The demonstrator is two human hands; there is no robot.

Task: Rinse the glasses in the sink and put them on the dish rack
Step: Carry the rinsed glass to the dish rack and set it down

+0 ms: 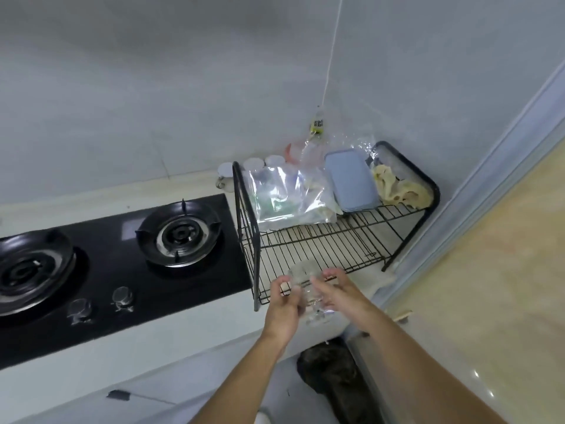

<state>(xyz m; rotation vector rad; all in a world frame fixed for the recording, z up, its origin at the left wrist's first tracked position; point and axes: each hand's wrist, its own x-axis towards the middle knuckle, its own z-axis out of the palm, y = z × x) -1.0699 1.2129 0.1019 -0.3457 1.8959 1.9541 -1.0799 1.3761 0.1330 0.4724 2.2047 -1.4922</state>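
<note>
Two clear glasses are held between my hands just in front of the black wire dish rack (pixel 321 240). One glass (pixel 301 273) is higher, over the rack's near edge; the other glass (pixel 315 307) is lower, blurred by motion. My left hand (pixel 282 304) grips them from the left with curled fingers. From the right, my right hand (pixel 339 293) holds them with fingers wrapped around. Which hand holds which glass I cannot tell. The sink is out of view.
On the rack's far side lie a clear plastic bag (pixel 284 197), a blue tray (pixel 351 182) and a yellowish sponge-like thing (pixel 397 191). A black two-burner gas hob (pixel 107 258) lies left of the rack. A wall edge runs close on the right.
</note>
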